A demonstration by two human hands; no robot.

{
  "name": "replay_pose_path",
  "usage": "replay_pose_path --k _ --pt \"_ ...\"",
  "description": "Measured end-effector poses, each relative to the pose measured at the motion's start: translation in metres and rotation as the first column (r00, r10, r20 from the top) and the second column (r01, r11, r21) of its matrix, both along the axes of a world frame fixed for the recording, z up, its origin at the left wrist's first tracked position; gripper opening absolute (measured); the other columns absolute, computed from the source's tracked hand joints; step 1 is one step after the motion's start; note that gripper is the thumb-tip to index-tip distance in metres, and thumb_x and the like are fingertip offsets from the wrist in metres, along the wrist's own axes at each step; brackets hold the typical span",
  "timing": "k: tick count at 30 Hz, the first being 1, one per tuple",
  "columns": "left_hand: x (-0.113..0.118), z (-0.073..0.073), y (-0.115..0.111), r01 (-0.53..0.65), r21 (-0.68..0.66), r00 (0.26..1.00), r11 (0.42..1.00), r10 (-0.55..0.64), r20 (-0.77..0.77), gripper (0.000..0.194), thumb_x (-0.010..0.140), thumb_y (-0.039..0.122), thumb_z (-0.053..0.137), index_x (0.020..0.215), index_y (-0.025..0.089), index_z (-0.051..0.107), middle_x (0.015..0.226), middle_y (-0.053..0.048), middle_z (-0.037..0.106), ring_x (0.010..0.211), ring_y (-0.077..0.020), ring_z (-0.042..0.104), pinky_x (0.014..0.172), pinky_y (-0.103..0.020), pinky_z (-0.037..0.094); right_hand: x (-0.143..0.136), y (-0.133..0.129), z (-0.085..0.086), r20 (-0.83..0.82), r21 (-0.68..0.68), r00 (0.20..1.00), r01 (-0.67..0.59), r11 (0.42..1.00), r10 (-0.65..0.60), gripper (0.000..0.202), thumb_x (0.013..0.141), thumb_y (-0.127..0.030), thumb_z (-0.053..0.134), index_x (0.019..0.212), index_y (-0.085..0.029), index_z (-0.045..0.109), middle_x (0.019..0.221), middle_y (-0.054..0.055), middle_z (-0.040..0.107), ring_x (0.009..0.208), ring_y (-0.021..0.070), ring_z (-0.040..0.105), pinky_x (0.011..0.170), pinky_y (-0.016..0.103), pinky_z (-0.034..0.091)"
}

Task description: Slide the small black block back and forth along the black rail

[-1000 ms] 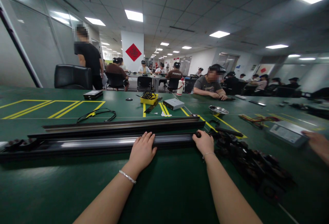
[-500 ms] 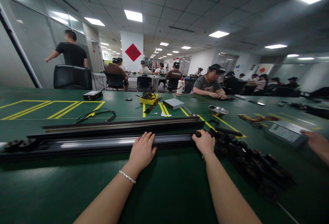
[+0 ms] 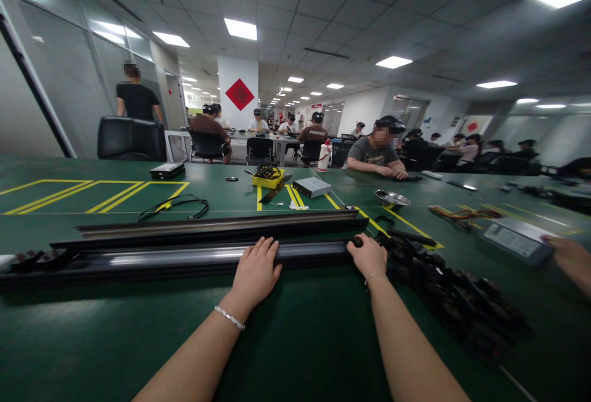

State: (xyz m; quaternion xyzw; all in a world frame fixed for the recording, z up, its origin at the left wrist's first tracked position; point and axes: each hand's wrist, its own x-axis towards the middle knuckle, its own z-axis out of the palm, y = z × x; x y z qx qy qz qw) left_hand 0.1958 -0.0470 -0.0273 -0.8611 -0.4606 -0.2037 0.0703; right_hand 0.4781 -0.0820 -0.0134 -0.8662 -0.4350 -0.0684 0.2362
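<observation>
A long dark metal rail (image 3: 184, 255) with a shiny upper face lies crosswise on the green table. Across its right half is my left hand (image 3: 253, 271), fingers over the top and thumb at the near side, gripping it. At the rail's right end my right hand (image 3: 369, 257) is closed around a small black round part (image 3: 357, 241), whose lower portion my fingers hide. Just behind lies a second long dark rail (image 3: 221, 223), parallel and untouched. A pile of black parts (image 3: 443, 285) begins right beside my right hand; what they are is too dark to tell.
A black cable (image 3: 194, 205), a yellow tray (image 3: 268, 177) with coiled cable, a grey box (image 3: 312, 187) and a metal bowl (image 3: 392, 197) stand farther back. At right, another person's hand (image 3: 570, 257) touches a silver metal box (image 3: 517, 239). A person (image 3: 376, 156) sits opposite.
Both my hands keep their places on the rail. The standing person at the back left has turned and lowered an arm.
</observation>
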Motion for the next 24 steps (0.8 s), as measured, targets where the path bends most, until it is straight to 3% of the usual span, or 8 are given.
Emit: replay_pose_path --k 24 --pt "-0.0002 -0.0016 0.001 -0.002 -0.001 1.0 1.0 0.002 0.004 0.05 0.082 0.037 0.044 0.129 0.021 0.042 0.138 -0.005 0.044 0.129 -0.0221 0.034 0.103 -0.041 0.031 0.0051 0.0036 -0.0041 0.015 0.034 1.0 0.013 0.999 -0.014 0.025 0.076 -0.036 0.046 0.089 -0.022 0.062 0.088 0.005 0.063 0.098 0.0218 0.052 0.084 0.033 0.031"
